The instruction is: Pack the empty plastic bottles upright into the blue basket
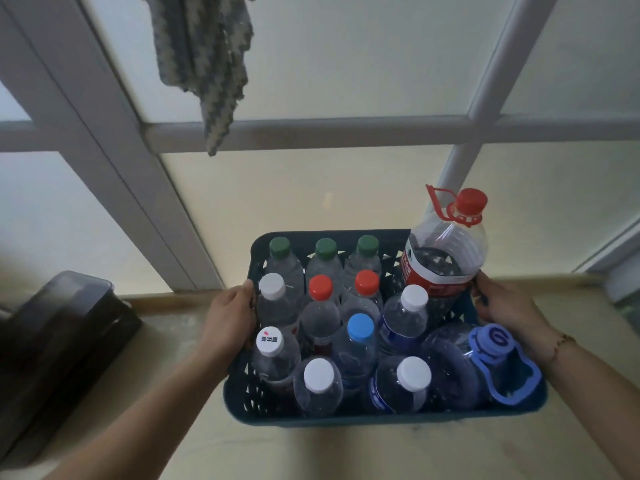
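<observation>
The blue basket (381,419) is full of several upright clear plastic bottles with green, red, white and blue caps. A big bottle with a red cap and red handle (446,251) stands tall in its far right corner. A large bottle with a blue cap and blue carry handle (491,344) fills the near right corner. My left hand (230,318) grips the basket's left rim. My right hand (505,308) grips the right rim, beside the big red-capped bottle. I cannot tell whether the basket rests on the surface or is lifted.
A dark box-like object (55,348) stands at the left on the pale floor. Behind the basket is a frosted glass wall with a white frame (311,131). A grey-green cloth (204,64) hangs at the top.
</observation>
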